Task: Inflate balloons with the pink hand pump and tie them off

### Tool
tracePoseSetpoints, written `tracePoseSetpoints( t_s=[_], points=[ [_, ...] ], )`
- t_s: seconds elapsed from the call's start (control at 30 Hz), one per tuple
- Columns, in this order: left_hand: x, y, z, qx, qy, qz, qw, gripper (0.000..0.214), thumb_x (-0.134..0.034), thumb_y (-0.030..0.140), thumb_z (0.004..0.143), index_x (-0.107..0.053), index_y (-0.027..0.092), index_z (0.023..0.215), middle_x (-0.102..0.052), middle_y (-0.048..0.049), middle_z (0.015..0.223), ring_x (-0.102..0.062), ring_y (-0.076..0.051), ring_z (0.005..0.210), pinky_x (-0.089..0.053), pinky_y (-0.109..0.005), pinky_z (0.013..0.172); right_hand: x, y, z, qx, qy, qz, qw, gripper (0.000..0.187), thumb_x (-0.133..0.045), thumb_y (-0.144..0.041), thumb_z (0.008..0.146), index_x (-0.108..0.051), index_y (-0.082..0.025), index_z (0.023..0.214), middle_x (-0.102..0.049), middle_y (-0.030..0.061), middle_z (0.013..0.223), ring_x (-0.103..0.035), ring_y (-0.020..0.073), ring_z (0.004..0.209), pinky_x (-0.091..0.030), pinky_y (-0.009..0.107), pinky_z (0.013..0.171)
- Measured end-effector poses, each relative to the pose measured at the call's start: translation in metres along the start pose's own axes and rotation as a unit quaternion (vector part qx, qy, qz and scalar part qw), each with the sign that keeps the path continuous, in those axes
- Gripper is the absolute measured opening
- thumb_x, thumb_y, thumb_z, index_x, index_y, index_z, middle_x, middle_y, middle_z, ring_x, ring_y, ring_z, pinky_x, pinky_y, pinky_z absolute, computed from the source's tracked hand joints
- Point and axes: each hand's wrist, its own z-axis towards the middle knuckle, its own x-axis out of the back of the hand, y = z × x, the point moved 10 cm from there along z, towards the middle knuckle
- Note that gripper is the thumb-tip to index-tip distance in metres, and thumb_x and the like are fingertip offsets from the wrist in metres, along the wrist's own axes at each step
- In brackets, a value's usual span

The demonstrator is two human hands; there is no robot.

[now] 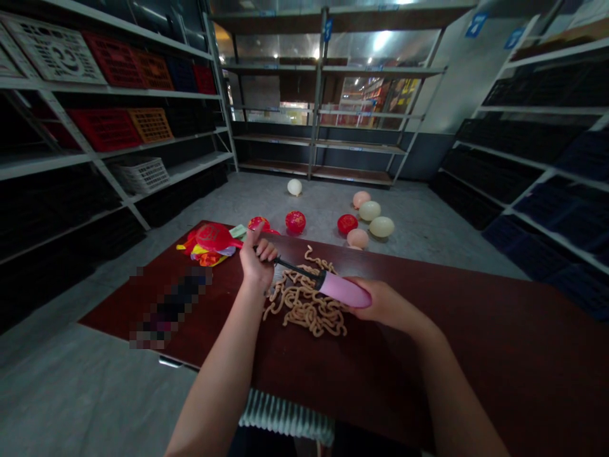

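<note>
A pink balloon hand pump (pixel 343 290) lies across my hands above a dark red table (pixel 476 355). My right hand (pixel 385 306) is wrapped round the pump's pink barrel. My left hand (pixel 257 259) is closed round the thin black nozzle end of the pump, thumb up; whether a balloon is pinched there I cannot tell. Under the pump lies a heap of limp beige long balloons (pixel 307 308).
A pile of red and yellow flat balloons (pixel 209 244) lies at the table's far left edge. Inflated red, cream and pink balloons (pixel 368 219) lie on the grey floor beyond. Metal shelving with crates (pixel 114 120) stands left, right and at the back.
</note>
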Motion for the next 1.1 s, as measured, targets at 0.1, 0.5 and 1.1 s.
tracePoseSetpoints(
  t_s=[0.1, 0.5, 1.1],
  points=[
    [-0.001, 0.012, -0.002, -0.035, 0.001, 0.005, 0.999, 0.051, -0.034, 0.045, 0.104, -0.054, 0.014, 0.067, -0.021, 0.0092, 0.039, -0.022, -0.004, 0.030, -0.020, -0.018, 0.035, 0.011, 0.001, -0.001, -0.016, 0.043, -0.099, 0.994, 0.045, -0.067, -0.030, 0.075, -0.063, -0.027, 0.119, -0.071, 0.0053, 0.115, -0.066, 0.0268, 0.100, -0.049, 0.038, 0.083],
    [0.007, 0.032, -0.006, -0.093, 0.029, 0.024, 0.995, 0.055, -0.040, 0.045, 0.101, -0.031, 0.017, 0.055, -0.022, 0.0075, 0.039, -0.021, -0.004, 0.030, -0.018, -0.020, 0.036, 0.019, 0.000, -0.001, -0.027, 0.222, -0.397, 0.890, 0.035, -0.067, -0.041, 0.081, -0.059, -0.022, 0.109, -0.068, 0.0067, 0.102, -0.062, 0.0234, 0.093, -0.039, 0.030, 0.064],
    [0.006, -0.046, -0.017, -0.036, 0.040, 0.075, 0.996, 0.046, -0.039, 0.032, 0.102, -0.033, 0.019, 0.058, -0.021, 0.0070, 0.045, -0.021, -0.006, 0.036, -0.023, -0.023, 0.041, 0.001, -0.012, 0.004, -0.045, 0.201, -0.392, 0.897, 0.036, -0.062, -0.047, 0.084, -0.058, -0.021, 0.109, -0.070, 0.0112, 0.103, -0.060, 0.0259, 0.093, -0.032, 0.030, 0.060]
  ],
)
